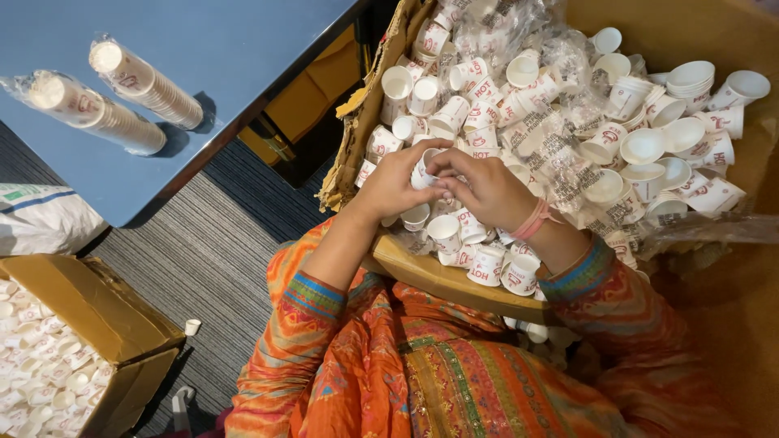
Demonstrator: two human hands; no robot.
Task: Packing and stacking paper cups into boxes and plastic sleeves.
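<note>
- A large cardboard box (381, 89) sits open in front of me, its near edge resting against my lap.
- Loose paper cups (641, 146) and plastic wrappers (560, 154) lie heaped inside it.
- My left hand (393, 185) and right hand (487, 191) meet over the near part of the heap, fingers touching around one small cup (422, 172).
- To my left stands a table (243, 49); two wrapped cup stacks (122, 93) lie on it side by side.
- Below the table, at my far left, a second box of cups (97, 316) sits on the floor.
- A sack (40, 219) lies behind that box, beside the table.
</note>
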